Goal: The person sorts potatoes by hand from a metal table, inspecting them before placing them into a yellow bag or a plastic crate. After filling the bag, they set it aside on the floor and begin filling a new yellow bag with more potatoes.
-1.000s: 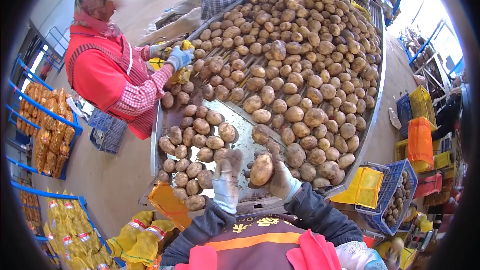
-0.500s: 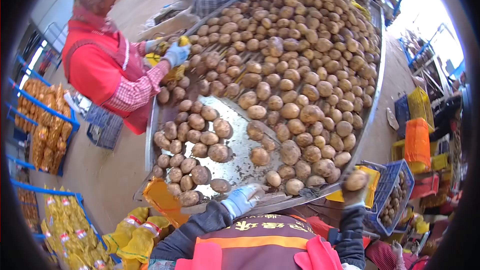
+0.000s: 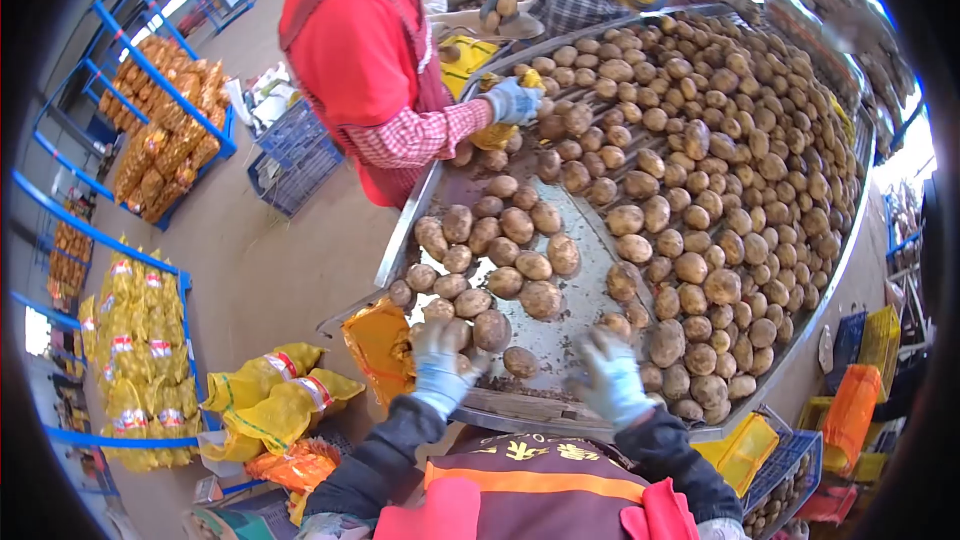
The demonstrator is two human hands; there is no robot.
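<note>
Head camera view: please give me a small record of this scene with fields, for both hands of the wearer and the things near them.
surface: long metal sorting table, covered with brown round potatoes
left hand: gloved left hand, resting on potatoes at the near end; grip unclear
right hand: gloved right hand, fingers spread, holding nothing, above the table's near edge
near left hand: yellow mesh bag at the table's corner
others: person in red vest, gloved hand at the potatoes

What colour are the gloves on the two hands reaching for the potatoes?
Pale blue-white, on the left hand and right hand; the head view shows them best.
</note>
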